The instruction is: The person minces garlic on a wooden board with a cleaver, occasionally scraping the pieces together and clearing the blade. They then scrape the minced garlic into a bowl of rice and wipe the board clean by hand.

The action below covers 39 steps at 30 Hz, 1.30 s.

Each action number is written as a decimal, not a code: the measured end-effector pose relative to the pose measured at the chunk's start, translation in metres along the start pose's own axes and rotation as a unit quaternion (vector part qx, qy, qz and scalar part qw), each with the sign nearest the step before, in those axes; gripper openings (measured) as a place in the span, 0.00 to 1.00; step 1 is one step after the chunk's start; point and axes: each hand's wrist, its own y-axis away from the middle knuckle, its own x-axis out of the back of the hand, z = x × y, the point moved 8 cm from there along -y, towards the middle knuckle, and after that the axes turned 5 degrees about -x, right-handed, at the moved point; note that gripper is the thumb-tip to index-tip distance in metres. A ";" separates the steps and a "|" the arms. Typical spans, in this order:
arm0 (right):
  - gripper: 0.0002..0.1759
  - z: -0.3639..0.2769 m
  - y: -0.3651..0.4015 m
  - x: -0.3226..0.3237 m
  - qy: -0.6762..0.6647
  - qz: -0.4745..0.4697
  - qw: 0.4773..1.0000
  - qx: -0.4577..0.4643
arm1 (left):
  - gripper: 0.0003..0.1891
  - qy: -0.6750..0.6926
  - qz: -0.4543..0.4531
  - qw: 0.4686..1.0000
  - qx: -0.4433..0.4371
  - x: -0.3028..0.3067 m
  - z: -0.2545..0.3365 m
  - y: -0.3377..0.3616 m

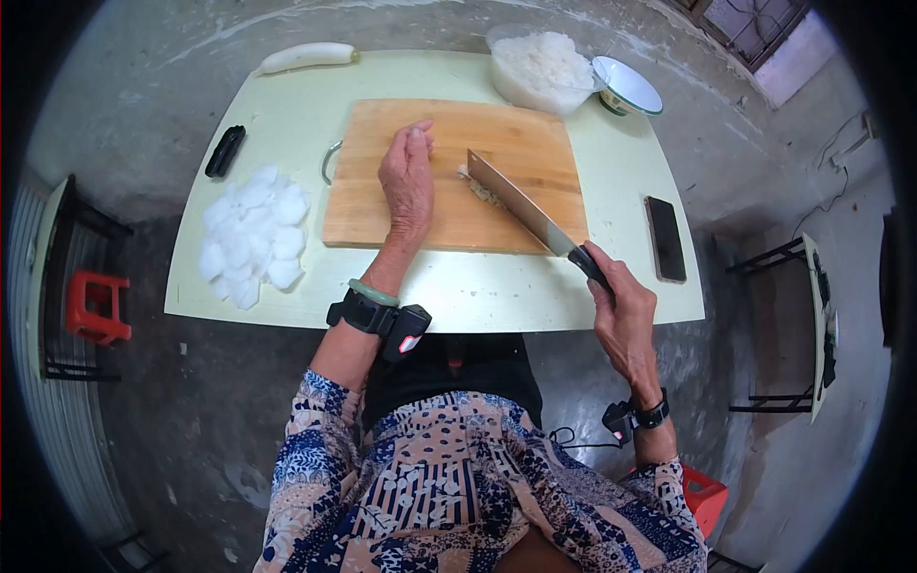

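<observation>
My right hand (625, 310) is wrapped around the black handle of a cleaver (521, 207). Its broad blade slants up and left across the wooden cutting board (382, 224). Beside the blade on the board lies a small line of pale chopped bits (485, 193), partly covered by the blade. My left hand (408, 179) is over the left part of the board, apart from the cleaver. Its fingers are curled together, and I see nothing in them.
On the pale table (458, 296), white radish slices (253, 234) are piled left, near a black object (225, 151). A whole white radish (308, 58) lies far left. At the back right stand a tub of white shreds (540, 76) and a bowl (628, 86). A phone (666, 239) lies right.
</observation>
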 end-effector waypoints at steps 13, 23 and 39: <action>0.29 0.005 -0.003 0.002 -0.003 0.016 1.000 -0.018 | 0.19 0.009 -0.004 1.000 0.004 -0.001 0.000 0.000; 0.28 0.007 -0.006 0.008 -0.008 0.047 0.999 -0.014 | 0.21 0.013 -0.015 1.000 0.012 -0.004 0.004 0.001; 0.29 0.001 -0.005 0.001 0.008 0.021 1.000 0.006 | 0.20 0.012 -0.027 0.999 0.013 -0.006 0.006 0.002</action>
